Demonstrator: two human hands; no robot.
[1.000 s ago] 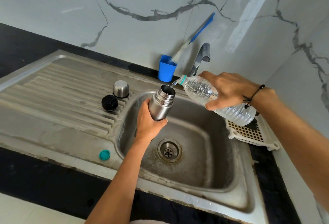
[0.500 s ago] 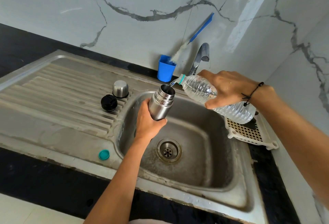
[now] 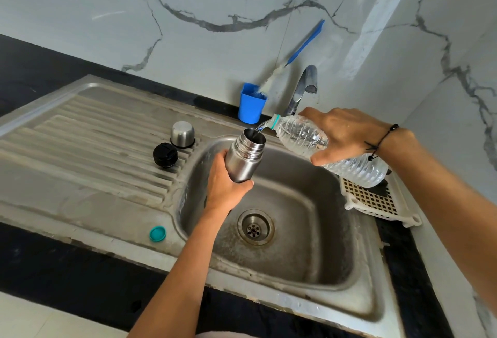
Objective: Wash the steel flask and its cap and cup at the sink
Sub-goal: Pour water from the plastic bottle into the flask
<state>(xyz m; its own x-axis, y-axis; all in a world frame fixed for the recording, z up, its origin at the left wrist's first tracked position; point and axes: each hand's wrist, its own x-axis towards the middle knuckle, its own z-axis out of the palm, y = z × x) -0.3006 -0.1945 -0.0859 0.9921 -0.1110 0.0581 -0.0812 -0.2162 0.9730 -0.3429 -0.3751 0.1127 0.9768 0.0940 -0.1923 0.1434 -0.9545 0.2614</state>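
Sink: stainless steel sink (image 3: 304, 308) with a ribbed draining board on the left and a deep basin on the right, set in a black counter (image 3: 40, 265) under a veined marble wall.
Bottle: clear ribbed plastic water bottle (image 3: 322, 146), tilted with its mouth down-left, a thin stream of water running from it into the flask's open mouth.
Flask: cylindrical brushed-steel flask (image 3: 243, 159), uncapped, leaning slightly right over the far-left part of the basin.
Left hand: left hand (image 3: 224, 189), fingers curled round the flask's lower body, gripping it from below.
Right hand: right hand (image 3: 347, 136), fingers and thumb wrapped over the bottle's middle; black cord bracelet at the wrist.
Rack: white plastic lattice rack (image 3: 376, 203) at the basin's right rim, under the bottle's base.
Tap: curved chrome tap (image 3: 304, 87) behind the basin, just beyond the bottle's neck.
Holder: blue plastic holder (image 3: 251, 103) at the far wall, with a blue-handled bottle brush (image 3: 298, 52) leaning out of it.
Cup: small domed steel cup (image 3: 183, 134), upside down on the draining board, left of the flask.
Cap: round black flask cap (image 3: 165, 155), just near-left of the cup.
Bottle cap: small teal plastic bottle cap (image 3: 157, 234) on the sink's near rim.
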